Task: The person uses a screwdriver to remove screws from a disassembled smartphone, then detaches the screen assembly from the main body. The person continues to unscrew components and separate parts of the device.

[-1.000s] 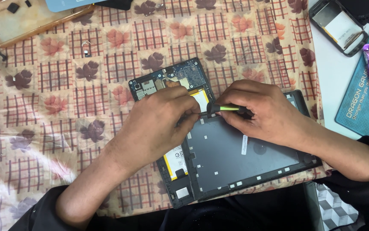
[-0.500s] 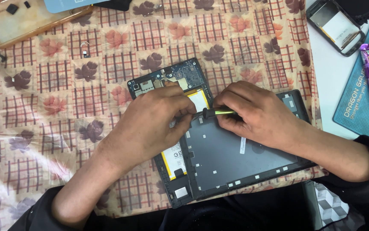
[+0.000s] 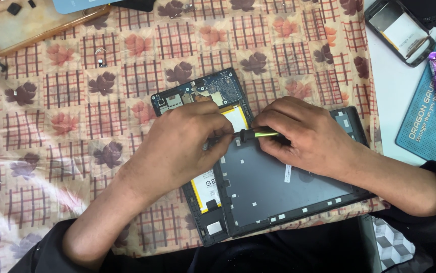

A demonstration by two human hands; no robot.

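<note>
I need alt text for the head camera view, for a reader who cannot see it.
Two bare hands work on an opened dark tablet on a floral checked cloth: the right hand holds a slim yellow-green tool, and the left hand rests on the yellow battery.

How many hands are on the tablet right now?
2. The left hand rests on the open tablet; the right hand holds a thin green-shafted tool over the back panel.

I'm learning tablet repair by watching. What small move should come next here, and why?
Probably ease the green-shafted tool further along the seam: the right hand holds its tip where the dark panel meets the opened tablet body, steadied by the left hand.
</note>
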